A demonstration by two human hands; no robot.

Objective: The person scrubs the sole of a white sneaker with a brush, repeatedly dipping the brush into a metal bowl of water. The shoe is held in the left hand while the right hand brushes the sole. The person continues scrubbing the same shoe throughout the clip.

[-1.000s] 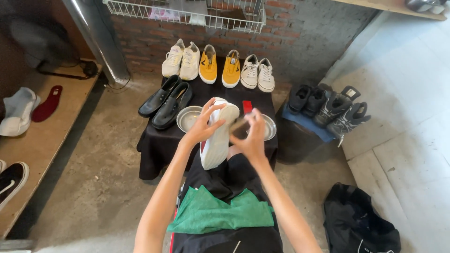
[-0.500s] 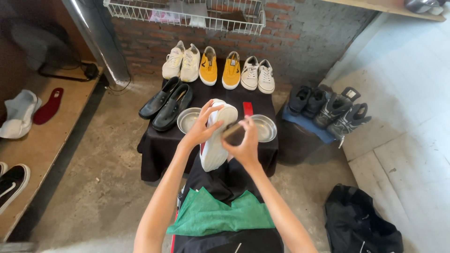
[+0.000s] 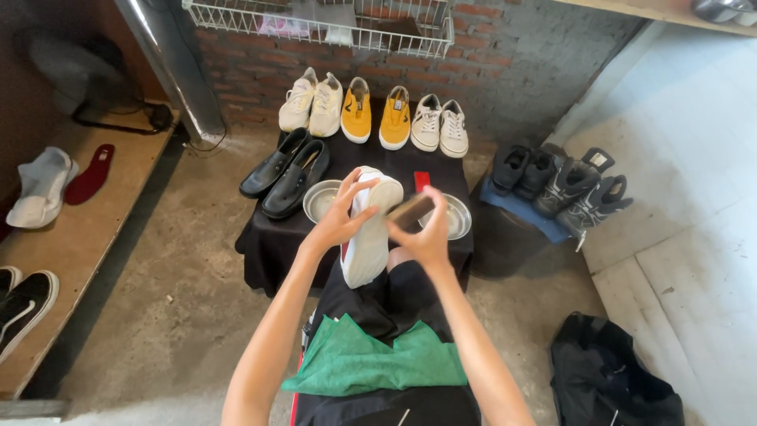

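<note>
Left hand [image 3: 337,221] grips a white shoe [image 3: 369,229] sole-up — right hand [image 3: 426,237] clamps a dark brush [image 3: 410,211] against it, above the tabletop's [image 3: 268,244] near edge.

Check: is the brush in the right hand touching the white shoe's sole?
Touching. The head view shows the brush pressed against the white shoe, no gap between them.

No packages, signs or screens show; shoe labels are too small.
</note>
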